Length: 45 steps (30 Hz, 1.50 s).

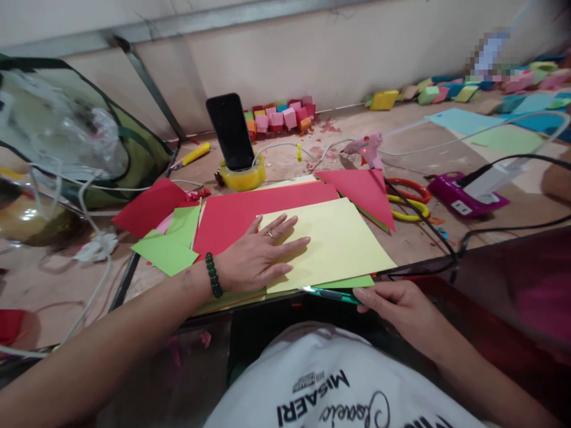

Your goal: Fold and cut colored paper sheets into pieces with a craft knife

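My left hand (261,252) lies flat with fingers spread on a pale yellow sheet of paper (339,238). Beneath that sheet are a red sheet (232,217) and a green one (352,282), whose edge shows near the table's front. My right hand (392,300) grips a green utility knife (336,294) at the table's front edge. The knife's blade points left, close to the front edge of the yellow sheet. Cut green pieces (172,244) lie left of the stack, and a red triangular piece (363,193) lies at its right.
Behind the papers, a phone (229,131) leans upright in a yellow tape roll (243,175). A pink glue gun (368,148), scissors (408,202) and a purple power strip (466,195) with cables stand to the right. A yellow cutter (196,153) and folded paper cubes (283,117) lie farther back.
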### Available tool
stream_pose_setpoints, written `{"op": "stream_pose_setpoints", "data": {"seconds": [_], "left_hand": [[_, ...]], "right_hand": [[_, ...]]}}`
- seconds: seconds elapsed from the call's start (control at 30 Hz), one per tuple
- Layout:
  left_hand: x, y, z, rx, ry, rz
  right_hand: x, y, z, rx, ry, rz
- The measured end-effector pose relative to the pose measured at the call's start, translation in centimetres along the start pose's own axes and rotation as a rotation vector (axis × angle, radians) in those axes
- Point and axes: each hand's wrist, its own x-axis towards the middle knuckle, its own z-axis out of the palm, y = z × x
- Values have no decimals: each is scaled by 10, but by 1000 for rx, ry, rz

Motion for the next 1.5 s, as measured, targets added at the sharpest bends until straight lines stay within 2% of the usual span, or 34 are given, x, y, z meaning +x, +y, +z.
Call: {"op": "stream_pose_setpoints", "data": {"seconds": [0.23, 0.47, 1.0, 1.1, 1.2, 1.23, 1.27, 1.33, 1.4, 1.43, 1.5], "left_hand": [[-1, 2, 6, 19, -19, -11], [-2, 1, 8, 21, -2, -2], [-2, 1, 10, 3, 21, 4], [-2, 1, 9, 0, 21, -9], [-3, 2, 7, 4, 8, -10], [-3, 2, 7, 6, 2, -7], [-4, 2, 6, 9, -1, -5], [-5, 1, 4, 20, 0, -6], [-6, 4, 2, 35, 5, -12], [-7, 6, 1, 46, 6, -17], [-9, 15, -1, 78, 5, -35]], "right_hand": [[1, -1, 7, 18, 6, -36], [2, -3, 7, -15, -42, -36], [6, -14, 28, -2, -124, -6], [3, -17, 33, 9, -194, -35], [-8, -22, 23, -8, -302, -81], [-11, -24, 15, -23, -275, -104], [-13, -24, 4, -48, -192, -129], [-13, -21, -21, -128, 148, -181], [-5, -13, -45, -319, 492, -266], [2, -9, -54, -436, 586, -304], [17, 1, -65, -669, 687, -361]]}}
